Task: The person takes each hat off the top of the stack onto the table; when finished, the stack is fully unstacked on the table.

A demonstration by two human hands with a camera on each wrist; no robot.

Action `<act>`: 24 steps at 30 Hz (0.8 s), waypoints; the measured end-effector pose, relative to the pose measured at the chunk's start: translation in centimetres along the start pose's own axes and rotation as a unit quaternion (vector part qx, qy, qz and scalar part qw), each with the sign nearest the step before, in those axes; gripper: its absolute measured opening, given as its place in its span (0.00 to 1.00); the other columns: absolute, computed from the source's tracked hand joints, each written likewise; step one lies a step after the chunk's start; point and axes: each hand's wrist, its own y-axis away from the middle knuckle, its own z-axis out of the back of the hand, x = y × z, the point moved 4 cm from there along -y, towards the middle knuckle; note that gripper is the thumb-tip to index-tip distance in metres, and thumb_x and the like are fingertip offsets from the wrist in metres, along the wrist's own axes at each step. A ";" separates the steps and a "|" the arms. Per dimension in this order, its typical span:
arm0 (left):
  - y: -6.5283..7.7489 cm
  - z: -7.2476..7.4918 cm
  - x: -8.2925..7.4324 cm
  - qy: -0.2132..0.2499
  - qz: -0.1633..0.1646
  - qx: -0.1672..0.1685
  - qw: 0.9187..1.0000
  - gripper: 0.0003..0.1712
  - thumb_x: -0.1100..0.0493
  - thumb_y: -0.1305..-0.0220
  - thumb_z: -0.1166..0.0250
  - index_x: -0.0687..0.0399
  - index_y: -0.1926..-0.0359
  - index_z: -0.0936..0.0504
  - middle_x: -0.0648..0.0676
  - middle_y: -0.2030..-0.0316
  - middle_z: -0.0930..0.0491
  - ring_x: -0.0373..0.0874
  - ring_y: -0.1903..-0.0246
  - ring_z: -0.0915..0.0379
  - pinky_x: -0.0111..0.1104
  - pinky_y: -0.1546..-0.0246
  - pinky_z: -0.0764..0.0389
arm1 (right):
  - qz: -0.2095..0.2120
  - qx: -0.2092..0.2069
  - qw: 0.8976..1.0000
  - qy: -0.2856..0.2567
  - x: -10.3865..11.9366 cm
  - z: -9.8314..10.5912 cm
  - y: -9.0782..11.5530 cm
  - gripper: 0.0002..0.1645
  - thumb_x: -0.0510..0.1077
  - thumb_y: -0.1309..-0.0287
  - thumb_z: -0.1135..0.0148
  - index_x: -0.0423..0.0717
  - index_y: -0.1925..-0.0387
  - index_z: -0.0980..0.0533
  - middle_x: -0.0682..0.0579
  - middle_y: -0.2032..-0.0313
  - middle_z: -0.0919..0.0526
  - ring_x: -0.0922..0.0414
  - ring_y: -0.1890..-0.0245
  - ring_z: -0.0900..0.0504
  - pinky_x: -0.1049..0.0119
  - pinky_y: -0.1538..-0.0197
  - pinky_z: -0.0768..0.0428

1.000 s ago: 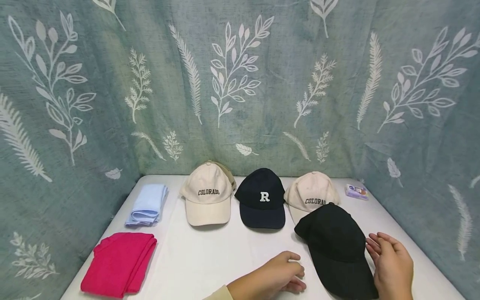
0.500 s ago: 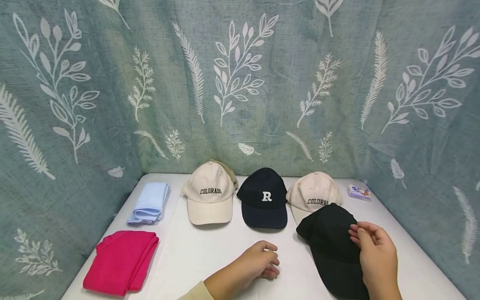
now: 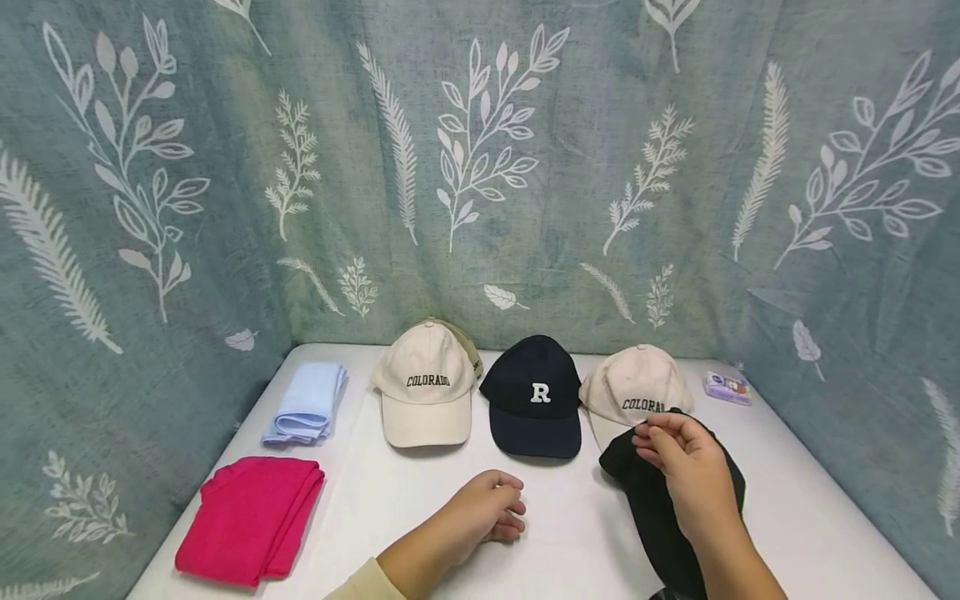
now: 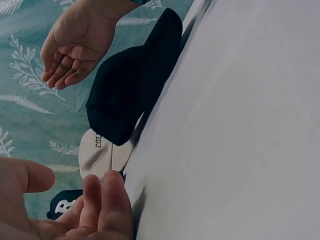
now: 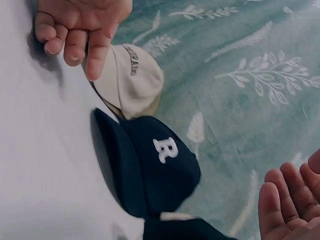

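Observation:
My right hand (image 3: 697, 479) hovers in front of a black cap (image 3: 647, 492), hiding part of its crown and brim in the head view. Its fingers are loosely bent with nothing between them; the left wrist view shows this hand (image 4: 77, 45) apart from the cap (image 4: 117, 92). Over the white table (image 3: 375, 533) my left hand (image 3: 480, 517) is held with relaxed fingers, holding nothing. Behind it stands a navy cap (image 3: 532, 421) with a white R. A cream COLORADO cap (image 3: 633, 379) sits partly behind the black one.
Another cream COLORADO cap (image 3: 427, 417) stands left of the navy one, a tan cap (image 3: 470, 343) showing behind it. Folded light-blue cloth (image 3: 307, 396) and pink cloth (image 3: 247, 521) lie at left. A small purple-and-white pack (image 3: 727, 388) lies back right. Patterned curtains (image 3: 420, 275) enclose the table.
My right hand has moved left from the black cap's right side to in front of its crown. My left hand has drawn away to the left. The caps appear to stay in place.

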 end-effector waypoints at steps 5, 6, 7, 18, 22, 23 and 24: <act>0.0 1.6 -0.3 -0.009 -0.005 -0.019 1.000 0.22 0.60 0.32 0.44 0.65 0.40 0.24 0.60 0.57 0.19 0.46 0.66 0.17 0.34 0.65 0.12 | -0.028 0.020 0.999 0.013 -0.6 -2.3 -0.9 0.11 0.38 0.23 0.45 0.32 0.47 0.27 0.57 0.62 0.13 0.59 0.60 0.12 0.71 0.54 0.12; 0.0 1.8 -0.4 -0.012 -0.008 -0.024 1.000 0.22 0.60 0.32 0.44 0.65 0.40 0.24 0.60 0.57 0.18 0.46 0.66 0.17 0.34 0.65 0.12 | -0.032 0.023 0.999 0.019 -0.7 -2.8 -1.1 0.11 0.38 0.23 0.45 0.32 0.47 0.27 0.57 0.62 0.13 0.60 0.60 0.12 0.71 0.54 0.12; 0.1 2.1 -0.3 -0.014 -0.009 -0.031 0.999 0.22 0.60 0.31 0.44 0.65 0.40 0.24 0.60 0.58 0.18 0.46 0.67 0.17 0.33 0.65 0.12 | -0.037 0.028 0.999 0.024 -0.9 -3.2 -1.3 0.12 0.38 0.23 0.45 0.32 0.47 0.27 0.57 0.61 0.13 0.60 0.59 0.12 0.71 0.54 0.13; 0.3 4.8 -0.2 -0.028 -0.034 -0.072 0.996 0.22 0.58 0.30 0.44 0.66 0.40 0.25 0.61 0.57 0.19 0.46 0.66 0.17 0.34 0.65 0.12 | -0.066 0.068 0.995 0.030 -3.3 -7.2 -2.4 0.13 0.36 0.24 0.44 0.30 0.45 0.27 0.45 0.58 0.15 0.60 0.61 0.12 0.71 0.55 0.12; 0.5 6.3 -0.8 -0.021 -0.043 -0.086 0.995 0.23 0.58 0.30 0.45 0.66 0.39 0.26 0.62 0.56 0.19 0.47 0.65 0.17 0.34 0.65 0.12 | -0.075 0.080 0.994 0.027 -3.9 -8.5 -2.7 0.14 0.36 0.24 0.45 0.31 0.44 0.27 0.42 0.56 0.16 0.59 0.60 0.13 0.71 0.55 0.13; 0.5 6.7 -1.0 -0.019 -0.044 -0.090 0.995 0.23 0.58 0.29 0.45 0.67 0.39 0.26 0.62 0.56 0.19 0.47 0.65 0.18 0.34 0.65 0.12 | -0.077 0.084 0.993 0.026 -4.0 -8.8 -2.8 0.14 0.36 0.24 0.45 0.30 0.44 0.27 0.41 0.56 0.16 0.58 0.60 0.13 0.71 0.55 0.13; 0.6 7.1 -1.2 -0.017 -0.045 -0.094 0.994 0.23 0.59 0.29 0.46 0.67 0.38 0.26 0.62 0.56 0.20 0.47 0.65 0.18 0.34 0.64 0.12 | -0.079 0.087 0.993 0.025 -4.1 -9.1 -2.8 0.14 0.36 0.24 0.45 0.30 0.44 0.27 0.41 0.56 0.16 0.57 0.60 0.13 0.71 0.55 0.13</act>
